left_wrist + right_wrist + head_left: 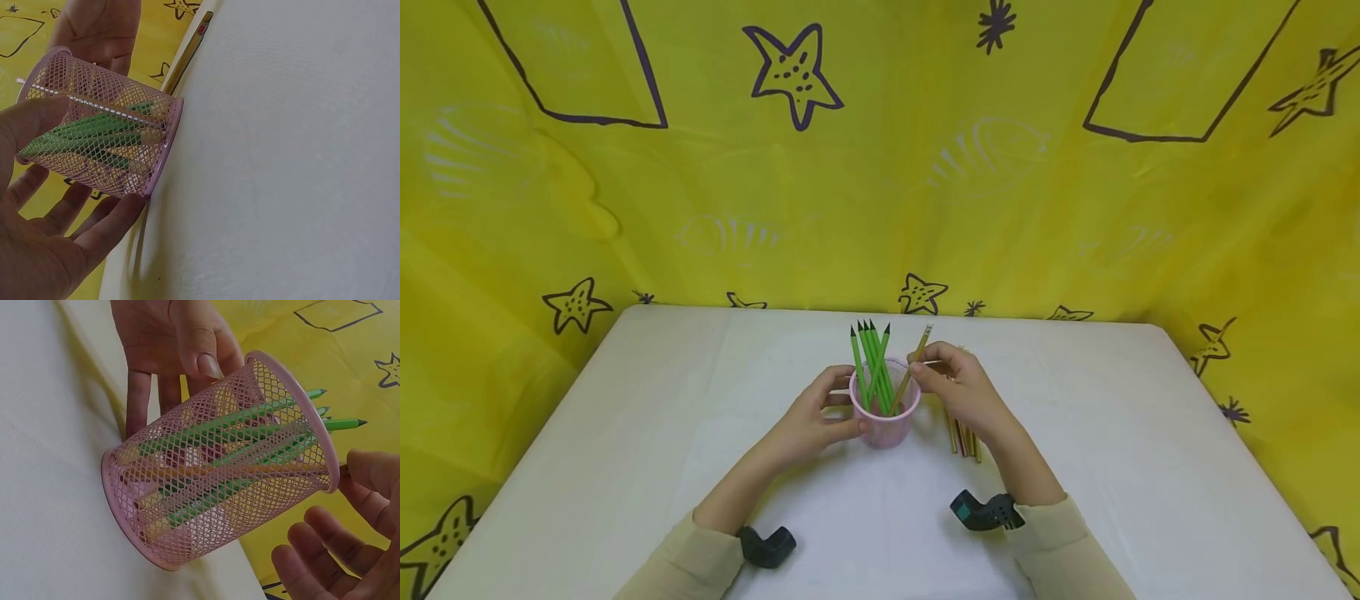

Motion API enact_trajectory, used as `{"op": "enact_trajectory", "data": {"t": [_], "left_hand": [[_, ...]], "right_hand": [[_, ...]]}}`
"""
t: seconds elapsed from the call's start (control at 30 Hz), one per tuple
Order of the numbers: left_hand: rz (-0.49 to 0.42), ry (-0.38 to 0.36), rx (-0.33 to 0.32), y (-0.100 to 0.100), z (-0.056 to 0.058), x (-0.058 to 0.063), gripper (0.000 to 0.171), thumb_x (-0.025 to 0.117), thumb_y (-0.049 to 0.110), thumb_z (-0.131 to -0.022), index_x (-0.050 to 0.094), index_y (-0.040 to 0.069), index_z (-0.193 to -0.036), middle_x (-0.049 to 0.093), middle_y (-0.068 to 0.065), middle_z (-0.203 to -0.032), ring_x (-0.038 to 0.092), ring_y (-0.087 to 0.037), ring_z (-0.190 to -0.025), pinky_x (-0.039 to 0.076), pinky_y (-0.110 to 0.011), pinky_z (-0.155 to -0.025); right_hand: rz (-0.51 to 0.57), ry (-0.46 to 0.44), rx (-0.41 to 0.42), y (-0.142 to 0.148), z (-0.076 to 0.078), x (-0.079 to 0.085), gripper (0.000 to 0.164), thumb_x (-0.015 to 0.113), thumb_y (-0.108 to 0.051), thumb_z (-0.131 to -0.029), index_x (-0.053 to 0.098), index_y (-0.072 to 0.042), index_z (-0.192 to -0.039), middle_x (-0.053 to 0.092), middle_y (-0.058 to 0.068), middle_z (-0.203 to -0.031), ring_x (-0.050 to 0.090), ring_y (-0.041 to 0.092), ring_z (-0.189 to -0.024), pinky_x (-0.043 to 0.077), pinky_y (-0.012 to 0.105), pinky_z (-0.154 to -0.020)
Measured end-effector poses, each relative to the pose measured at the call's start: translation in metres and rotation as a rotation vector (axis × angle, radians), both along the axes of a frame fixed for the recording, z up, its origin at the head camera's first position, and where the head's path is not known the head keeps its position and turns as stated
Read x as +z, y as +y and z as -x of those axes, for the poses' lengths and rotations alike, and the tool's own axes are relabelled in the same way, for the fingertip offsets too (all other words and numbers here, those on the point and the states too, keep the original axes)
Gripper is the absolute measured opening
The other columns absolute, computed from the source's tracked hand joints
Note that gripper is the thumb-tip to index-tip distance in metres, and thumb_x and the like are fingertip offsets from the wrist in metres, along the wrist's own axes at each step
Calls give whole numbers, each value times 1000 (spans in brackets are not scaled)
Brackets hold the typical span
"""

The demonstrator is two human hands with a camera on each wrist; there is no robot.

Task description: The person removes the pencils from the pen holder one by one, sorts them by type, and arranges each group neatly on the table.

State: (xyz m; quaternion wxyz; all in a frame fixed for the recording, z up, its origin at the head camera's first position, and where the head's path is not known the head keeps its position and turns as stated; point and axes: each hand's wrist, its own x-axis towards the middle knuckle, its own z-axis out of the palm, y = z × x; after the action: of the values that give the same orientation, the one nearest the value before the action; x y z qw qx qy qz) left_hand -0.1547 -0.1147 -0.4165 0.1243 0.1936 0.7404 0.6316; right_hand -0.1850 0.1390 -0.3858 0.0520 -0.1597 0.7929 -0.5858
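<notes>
A pink mesh pencil cup [886,431] stands upright on the white table, holding several green pencils [881,367] with dark tips up. My left hand [812,418] grips the cup from the left, thumb at the front and fingers behind; the left wrist view shows those fingers [109,234] spread along the mesh. At the cup's right rim, my right hand [958,387] pinches a yellow pencil [922,343] between thumb and forefinger. That pencil leans with its eraser end up and its lower part inside the cup, seen through the mesh [206,462] in the right wrist view.
Several more yellow pencils [961,437] lie on the table, partly hidden under my right hand. The white table [625,433] reaches back to a yellow patterned curtain [865,183]. A dark wrist-worn camera [766,547] sits at each sleeve.
</notes>
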Motion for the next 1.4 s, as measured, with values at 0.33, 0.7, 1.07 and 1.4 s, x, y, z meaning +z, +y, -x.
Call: {"op": "enact_trajectory", "data": {"t": [0.33,0.7,1.07,1.4], "left_hand": [[9,0,0,-1,0,1,71,76,7,-86,38,10,-146,46,-19,-146,54,-40,-127,53,-47,-100],[3,-5,0,-1,-1,1,72,76,6,-86,37,7,-146,47,-20,-146,53,-41,-127,52,-47,-101],[6,0,3,0,0,0,70,77,7,-86,39,10,-145,48,-20,-144,55,-40,-126,53,-47,-99],[5,10,-1,0,0,-1,69,76,6,-86,39,8,-145,48,-22,-143,54,-41,-125,53,-46,-99]], "right_hand": [[41,-24,-5,2,-1,6,23,60,-17,-100,61,2,-111,63,23,-122,66,30,-106,59,39,-90],[144,-39,-7,6,-1,7,22,59,-17,-101,56,4,-107,58,30,-128,67,20,-104,60,37,-88],[265,-47,-31,5,-2,11,25,59,-16,-101,55,7,-112,64,13,-114,67,27,-105,60,38,-88],[368,-108,-82,5,-2,17,24,58,-17,-102,54,1,-116,64,11,-113,69,18,-99,59,36,-91]]}}
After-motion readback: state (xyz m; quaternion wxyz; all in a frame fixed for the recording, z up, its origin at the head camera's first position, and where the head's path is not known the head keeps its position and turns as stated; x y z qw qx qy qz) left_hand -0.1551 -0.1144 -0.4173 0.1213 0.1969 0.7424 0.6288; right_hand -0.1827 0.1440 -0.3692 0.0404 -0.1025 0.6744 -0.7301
